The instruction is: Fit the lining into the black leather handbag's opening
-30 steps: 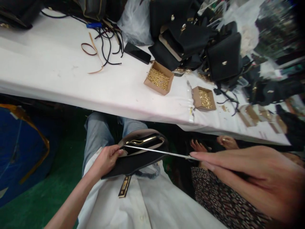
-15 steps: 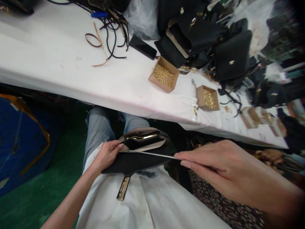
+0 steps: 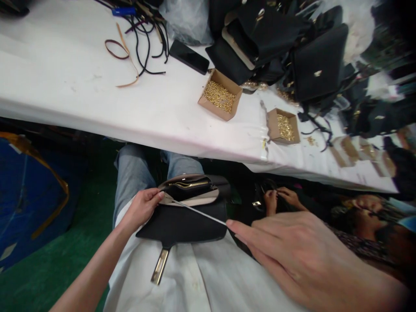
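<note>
A small black handbag [image 3: 191, 223] with a beige lining and a gold zip lies on my lap, its gold clasp tab [image 3: 159, 272] hanging toward me. My left hand [image 3: 141, 208] grips the bag's left end, fingers closed on its edge. My right hand [image 3: 292, 253], large and close to the camera, pinches a thin silver rod [image 3: 198, 212] whose far tip reaches into the bag's opening beside my left fingers.
A white table [image 3: 81, 95] runs across above my knees. On it are two cardboard boxes of gold fittings [image 3: 220, 94] [image 3: 284, 126], a black phone [image 3: 189, 56], cords, a leather strip and a heap of black bags [image 3: 292, 47]. Another person's hands [image 3: 279, 200] work at the right.
My right hand has moved left and down toward the bag, and the rod now slants more steeply into the opening. The view shifted a little; the neighbour's hands came into sight.
</note>
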### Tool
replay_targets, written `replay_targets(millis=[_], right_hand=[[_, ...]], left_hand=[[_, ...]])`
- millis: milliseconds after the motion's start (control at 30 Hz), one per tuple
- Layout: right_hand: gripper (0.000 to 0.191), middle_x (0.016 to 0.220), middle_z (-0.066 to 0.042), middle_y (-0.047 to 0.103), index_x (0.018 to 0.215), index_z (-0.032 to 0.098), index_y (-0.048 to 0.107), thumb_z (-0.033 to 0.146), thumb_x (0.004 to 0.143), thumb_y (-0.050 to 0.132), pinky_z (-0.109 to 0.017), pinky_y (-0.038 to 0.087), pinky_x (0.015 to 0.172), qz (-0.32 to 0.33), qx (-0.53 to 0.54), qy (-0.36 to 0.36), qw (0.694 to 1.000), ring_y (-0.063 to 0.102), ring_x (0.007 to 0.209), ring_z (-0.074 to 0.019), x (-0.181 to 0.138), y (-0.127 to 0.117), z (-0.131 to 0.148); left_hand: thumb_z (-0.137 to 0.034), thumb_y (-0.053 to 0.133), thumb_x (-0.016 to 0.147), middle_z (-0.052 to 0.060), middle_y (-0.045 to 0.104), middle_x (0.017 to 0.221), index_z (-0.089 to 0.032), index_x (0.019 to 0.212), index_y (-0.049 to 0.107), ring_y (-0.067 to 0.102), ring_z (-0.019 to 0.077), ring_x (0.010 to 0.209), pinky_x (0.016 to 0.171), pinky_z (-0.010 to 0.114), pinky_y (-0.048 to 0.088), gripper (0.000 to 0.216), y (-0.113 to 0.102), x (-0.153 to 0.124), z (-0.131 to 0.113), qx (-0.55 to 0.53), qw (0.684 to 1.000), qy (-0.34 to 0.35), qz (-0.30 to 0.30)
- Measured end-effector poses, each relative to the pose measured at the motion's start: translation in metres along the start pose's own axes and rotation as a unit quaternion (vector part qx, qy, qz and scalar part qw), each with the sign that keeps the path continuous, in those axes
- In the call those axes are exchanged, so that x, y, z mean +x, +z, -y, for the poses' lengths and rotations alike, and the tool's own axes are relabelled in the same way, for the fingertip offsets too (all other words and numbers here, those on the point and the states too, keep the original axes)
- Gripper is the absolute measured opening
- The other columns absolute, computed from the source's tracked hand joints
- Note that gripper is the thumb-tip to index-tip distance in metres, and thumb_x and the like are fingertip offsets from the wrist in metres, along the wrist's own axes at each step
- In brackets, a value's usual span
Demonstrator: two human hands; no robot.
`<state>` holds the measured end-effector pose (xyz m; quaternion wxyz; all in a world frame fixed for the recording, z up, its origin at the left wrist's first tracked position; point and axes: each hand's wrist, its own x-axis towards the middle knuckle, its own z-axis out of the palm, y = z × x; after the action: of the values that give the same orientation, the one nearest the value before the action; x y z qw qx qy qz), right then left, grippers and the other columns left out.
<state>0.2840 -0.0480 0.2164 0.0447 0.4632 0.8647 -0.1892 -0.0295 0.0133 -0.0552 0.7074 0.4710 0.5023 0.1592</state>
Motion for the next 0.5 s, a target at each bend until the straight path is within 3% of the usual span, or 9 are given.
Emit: replay_targets(millis=[200, 500], right_hand=[[0.044, 0.086, -0.001, 0.068, 0.148, 0.016, 0.061, 0.009, 0.106, 0.053, -0.034, 0.037, 0.068, 0.022, 0.016, -0.016, 1.0, 0.06, 0.07, -0.0157, -0.002, 0.005, 0.007], [0.055, 0.092, -0.004, 0.073, 0.147, 0.007, 0.062, 0.003, 0.092, 0.056, -0.036, 0.042, 0.069, 0.015, -0.041, -0.064, 0.997, 0.065, 0.073, -0.0166, 0.004, 0.007, 0.018]], left_hand=[[-0.061, 0.069, 0.098, 0.004, 0.073, 0.079, -0.017, 0.091, 0.081, 0.059, 0.02, 0.07, 0.063, 0.029, 0.039, 0.046, 0.0, 0.0, 0.006, -0.034, 0.999, -0.011, 0.004], [-0.064, 0.071, 0.097, 0.004, 0.075, 0.083, -0.018, 0.096, 0.08, 0.059, 0.0181, 0.071, 0.067, 0.027, 0.039, 0.047, 0.001, 0.003, 0.015, -0.092, 0.995, -0.048, 0.007]])
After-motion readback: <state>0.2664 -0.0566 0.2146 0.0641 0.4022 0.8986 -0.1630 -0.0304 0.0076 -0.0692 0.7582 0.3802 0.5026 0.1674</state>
